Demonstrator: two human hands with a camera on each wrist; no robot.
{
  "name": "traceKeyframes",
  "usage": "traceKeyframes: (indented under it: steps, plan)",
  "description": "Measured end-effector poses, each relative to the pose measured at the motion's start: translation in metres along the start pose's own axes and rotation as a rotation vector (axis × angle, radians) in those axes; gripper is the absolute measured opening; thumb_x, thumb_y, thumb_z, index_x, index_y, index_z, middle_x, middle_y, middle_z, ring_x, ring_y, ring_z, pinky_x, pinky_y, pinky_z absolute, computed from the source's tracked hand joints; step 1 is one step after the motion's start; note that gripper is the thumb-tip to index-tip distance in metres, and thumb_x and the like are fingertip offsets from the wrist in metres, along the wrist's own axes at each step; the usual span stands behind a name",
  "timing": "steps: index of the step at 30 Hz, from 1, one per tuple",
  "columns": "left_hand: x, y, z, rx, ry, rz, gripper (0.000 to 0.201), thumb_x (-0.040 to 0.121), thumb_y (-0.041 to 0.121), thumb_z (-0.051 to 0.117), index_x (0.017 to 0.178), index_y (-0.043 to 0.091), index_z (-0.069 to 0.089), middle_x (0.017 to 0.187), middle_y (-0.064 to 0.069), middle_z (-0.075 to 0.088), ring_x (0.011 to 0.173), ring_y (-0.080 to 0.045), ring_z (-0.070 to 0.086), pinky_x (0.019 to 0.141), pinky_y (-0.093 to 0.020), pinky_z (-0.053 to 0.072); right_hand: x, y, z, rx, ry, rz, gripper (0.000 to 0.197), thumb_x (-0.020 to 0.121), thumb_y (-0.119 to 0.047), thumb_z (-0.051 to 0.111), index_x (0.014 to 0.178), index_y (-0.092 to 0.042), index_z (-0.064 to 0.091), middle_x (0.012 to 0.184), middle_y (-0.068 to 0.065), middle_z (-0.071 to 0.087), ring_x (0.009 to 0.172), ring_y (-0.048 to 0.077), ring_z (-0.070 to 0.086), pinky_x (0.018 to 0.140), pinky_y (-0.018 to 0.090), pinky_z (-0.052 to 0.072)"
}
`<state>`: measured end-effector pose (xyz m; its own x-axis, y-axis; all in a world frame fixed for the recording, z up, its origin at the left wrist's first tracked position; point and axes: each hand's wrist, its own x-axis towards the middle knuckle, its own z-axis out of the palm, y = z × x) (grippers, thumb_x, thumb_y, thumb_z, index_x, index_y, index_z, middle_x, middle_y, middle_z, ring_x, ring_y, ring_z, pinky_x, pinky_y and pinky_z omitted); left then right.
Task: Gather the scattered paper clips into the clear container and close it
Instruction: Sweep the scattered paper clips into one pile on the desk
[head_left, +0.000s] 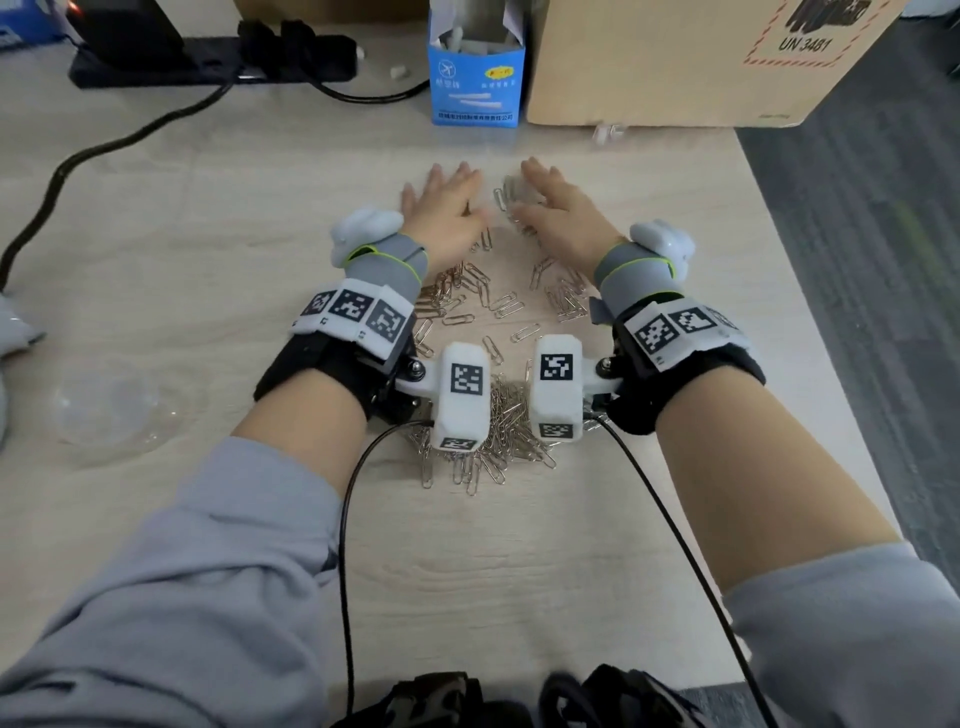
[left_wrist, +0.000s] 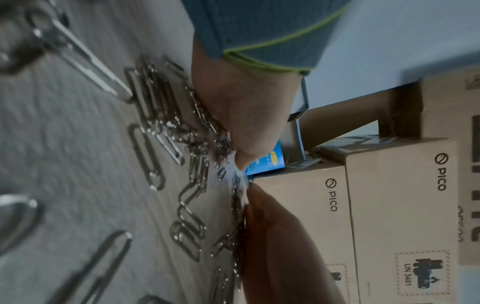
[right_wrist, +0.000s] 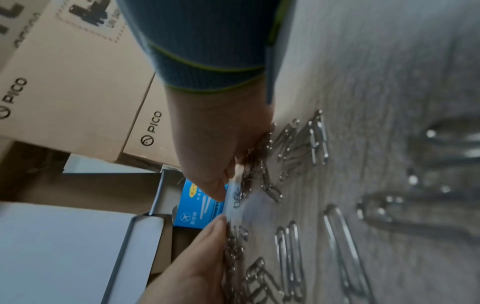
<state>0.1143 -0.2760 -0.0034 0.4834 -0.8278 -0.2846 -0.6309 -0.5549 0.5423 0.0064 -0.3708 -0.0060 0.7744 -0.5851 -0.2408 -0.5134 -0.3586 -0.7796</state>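
Silver paper clips (head_left: 483, 301) lie scattered on the light wooden table, with a denser heap (head_left: 493, 436) near my wrists. My left hand (head_left: 447, 202) and right hand (head_left: 550, 202) stand on the table at the far side of the scatter, fingers straight, clips between and against them. The wrist views show clips (left_wrist: 166, 123) bunched along the edge of my left hand (left_wrist: 241, 115), and clips (right_wrist: 298, 144) along the edge of my right hand (right_wrist: 215, 148). The clear container (head_left: 109, 415) sits open at the left, apart from both hands.
A blue carton (head_left: 475, 78) and a large cardboard box (head_left: 675, 57) stand just beyond the hands. A black power strip (head_left: 208, 57) with its cable (head_left: 78, 156) lies at the back left. The table's right edge (head_left: 810, 291) drops to dark floor.
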Motion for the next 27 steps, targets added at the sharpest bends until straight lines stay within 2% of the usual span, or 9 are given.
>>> traceKeyframes:
  steps: [3, 6, 11, 15, 19, 22, 23, 25, 27]
  plan:
    - [-0.001, -0.001, 0.006, 0.041, -0.019, 0.07, 0.049, 0.098, 0.022, 0.028, 0.145, 0.016, 0.016, 0.158, 0.0, 0.006, 0.146, -0.021, -0.005, 0.117, -0.042, -0.007, 0.002, -0.005, 0.007, -0.093, -0.104, -0.055, 0.052, 0.097, -0.012, 0.038, 0.146, -0.01, 0.024, 0.159, 0.005, 0.012, 0.148, 0.019, 0.001, 0.118, 0.033, -0.004]
    - [-0.011, -0.007, 0.009, 0.024, -0.015, 0.126, 0.049, 0.099, 0.021, 0.029, 0.145, 0.014, 0.016, 0.157, -0.001, 0.009, 0.146, -0.019, -0.001, 0.118, -0.04, -0.005, -0.005, 0.0, 0.009, -0.129, -0.116, -0.101, 0.049, 0.096, -0.008, 0.037, 0.144, -0.007, 0.03, 0.157, 0.008, 0.018, 0.148, 0.019, 0.007, 0.118, 0.03, 0.002]
    - [-0.034, -0.018, 0.013, -0.116, -0.013, 0.195, 0.042, 0.098, 0.014, 0.033, 0.14, 0.009, 0.032, 0.155, -0.004, 0.021, 0.146, -0.018, 0.007, 0.118, -0.036, -0.003, -0.031, 0.011, 0.015, -0.023, -0.12, -0.146, 0.044, 0.092, 0.0, 0.04, 0.136, -0.004, 0.045, 0.151, 0.007, 0.034, 0.146, 0.017, 0.017, 0.118, 0.026, 0.009]
    - [-0.06, -0.026, 0.021, -0.269, 0.003, 0.215, 0.037, 0.096, 0.009, 0.038, 0.133, 0.005, 0.044, 0.149, -0.008, 0.033, 0.143, -0.014, 0.02, 0.117, -0.025, 0.007, -0.058, 0.012, 0.023, 0.071, -0.117, -0.139, 0.04, 0.09, 0.003, 0.042, 0.13, 0.001, 0.051, 0.147, 0.01, 0.04, 0.144, 0.014, 0.022, 0.12, 0.027, 0.012]
    - [-0.086, -0.03, 0.026, -0.392, -0.001, 0.221, 0.034, 0.094, 0.005, 0.043, 0.126, 0.002, 0.051, 0.142, -0.012, 0.043, 0.136, -0.014, 0.034, 0.117, -0.024, 0.018, -0.087, 0.011, 0.029, 0.186, -0.14, -0.124, 0.038, 0.089, 0.007, 0.042, 0.125, 0.005, 0.054, 0.144, 0.012, 0.045, 0.143, 0.014, 0.026, 0.118, 0.023, 0.015]
    - [-0.102, -0.033, 0.027, -0.405, -0.008, 0.246, 0.031, 0.092, 0.005, 0.048, 0.121, 0.003, 0.056, 0.13, -0.007, 0.055, 0.113, 0.0, 0.052, 0.102, -0.011, 0.036, -0.103, 0.012, 0.031, 0.204, -0.164, -0.104, 0.035, 0.088, 0.006, 0.043, 0.119, 0.004, 0.06, 0.138, 0.012, 0.051, 0.14, 0.011, 0.032, 0.11, 0.013, 0.021]
    - [-0.108, -0.034, 0.026, -0.429, -0.001, 0.253, 0.029, 0.091, 0.006, 0.05, 0.119, 0.004, 0.059, 0.125, -0.005, 0.058, 0.104, 0.002, 0.056, 0.099, -0.012, 0.041, -0.108, 0.013, 0.031, 0.199, -0.17, -0.099, 0.034, 0.088, 0.006, 0.044, 0.117, 0.003, 0.061, 0.135, 0.012, 0.054, 0.138, 0.011, 0.035, 0.105, 0.007, 0.024]
    - [-0.115, -0.038, 0.024, -0.451, 0.106, 0.25, 0.027, 0.089, 0.009, 0.054, 0.115, 0.007, 0.062, 0.12, -0.009, 0.063, 0.103, -0.009, 0.06, 0.103, -0.029, 0.044, -0.115, 0.012, 0.032, 0.223, -0.16, -0.096, 0.032, 0.088, 0.006, 0.044, 0.114, 0.004, 0.063, 0.13, 0.013, 0.058, 0.133, 0.013, 0.042, 0.096, 0.001, 0.034]
    - [-0.112, -0.042, 0.02, -0.396, 0.28, 0.207, 0.029, 0.088, 0.01, 0.054, 0.117, 0.01, 0.061, 0.125, -0.011, 0.061, 0.119, -0.022, 0.055, 0.107, -0.032, 0.036, -0.118, 0.011, 0.033, 0.253, -0.054, -0.109, 0.031, 0.087, 0.004, 0.046, 0.111, 0.004, 0.066, 0.125, 0.012, 0.062, 0.125, 0.025, 0.052, 0.103, 0.021, 0.043]
